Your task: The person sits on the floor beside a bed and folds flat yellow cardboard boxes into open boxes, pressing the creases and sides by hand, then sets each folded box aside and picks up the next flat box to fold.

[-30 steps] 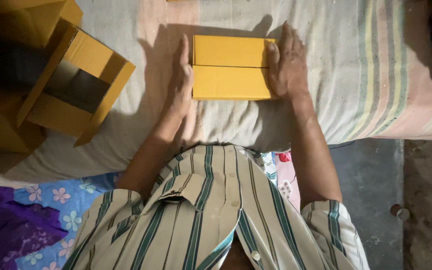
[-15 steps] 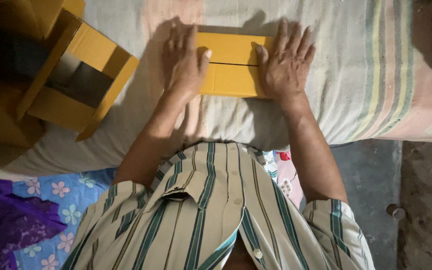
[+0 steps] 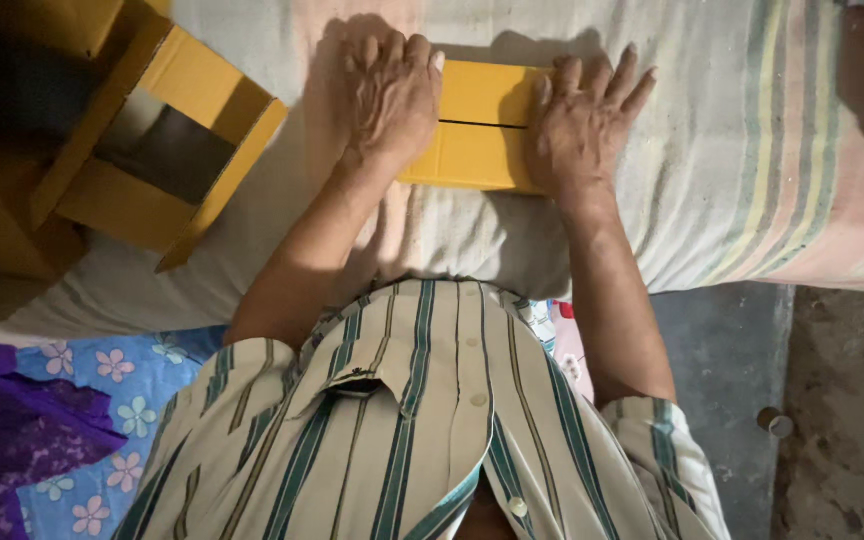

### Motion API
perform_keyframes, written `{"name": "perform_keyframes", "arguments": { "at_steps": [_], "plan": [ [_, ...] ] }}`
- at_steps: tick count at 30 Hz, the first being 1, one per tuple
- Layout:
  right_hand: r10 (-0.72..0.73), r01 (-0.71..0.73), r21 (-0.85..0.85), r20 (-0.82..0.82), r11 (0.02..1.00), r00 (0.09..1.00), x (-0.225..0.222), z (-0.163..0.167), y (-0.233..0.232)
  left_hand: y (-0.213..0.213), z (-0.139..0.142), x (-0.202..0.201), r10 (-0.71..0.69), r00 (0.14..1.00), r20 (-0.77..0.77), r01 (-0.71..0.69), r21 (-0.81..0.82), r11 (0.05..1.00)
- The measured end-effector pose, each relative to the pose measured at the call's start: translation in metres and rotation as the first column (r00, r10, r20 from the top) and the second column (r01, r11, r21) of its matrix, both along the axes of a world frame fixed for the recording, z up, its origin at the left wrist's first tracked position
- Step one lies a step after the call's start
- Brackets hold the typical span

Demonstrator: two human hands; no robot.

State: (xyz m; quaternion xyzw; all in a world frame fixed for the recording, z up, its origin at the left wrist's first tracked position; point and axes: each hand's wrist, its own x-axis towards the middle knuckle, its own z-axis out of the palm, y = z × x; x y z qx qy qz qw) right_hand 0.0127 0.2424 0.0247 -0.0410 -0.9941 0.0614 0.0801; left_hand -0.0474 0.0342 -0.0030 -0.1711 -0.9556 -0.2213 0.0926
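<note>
A flat yellow cardboard box (image 3: 482,125) with a dark seam across its middle lies on a bed covered by a pale striped cloth (image 3: 752,150). My left hand (image 3: 392,95) rests palm down over the box's left part, fingers close together and reaching toward its far edge. My right hand (image 3: 587,125) lies flat on the box's right end with the fingers spread. Both hands press on the box's top and neither wraps around it. The box's two ends are hidden under my hands.
Open yellow cartons (image 3: 152,140) stand tilted at the left on the bed. A blue flowered cloth (image 3: 102,400) and a purple cloth (image 3: 12,440) lie at lower left. Grey floor (image 3: 832,400) with a small round object (image 3: 774,421) is at the lower right.
Both hands moved from the box's left and right sides onto its top and now cover its ends. The box sits in the same place on the bed.
</note>
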Motion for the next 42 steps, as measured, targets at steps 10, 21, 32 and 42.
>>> {"name": "perform_keyframes", "arguments": {
  "at_steps": [10, 21, 32, 42],
  "plan": [
    [0.229, -0.222, 0.066, -0.152, 0.973, 0.961, -0.023, -0.007, -0.009, 0.048, -0.002, -0.009, -0.296, 0.951, 0.091, 0.295, 0.025, 0.955],
    [0.401, -0.412, -0.042, -0.168, 0.910, 0.901, -0.036, -0.009, -0.003, 0.006, 0.005, -0.016, -0.220, 0.975, 0.031, 0.220, 0.028, 0.975],
    [0.533, -0.560, -0.047, -0.251, 0.827, 0.808, -0.047, -0.026, -0.011, 0.013, -0.006, -0.020, -0.248, 0.969, -0.014, 0.246, -0.070, 0.967],
    [0.354, -0.350, 0.090, -0.035, 0.932, 0.934, 0.021, 0.037, 0.000, -0.006, 0.023, 0.023, -0.433, 0.895, -0.103, 0.435, -0.007, 0.900]
  ]
}}
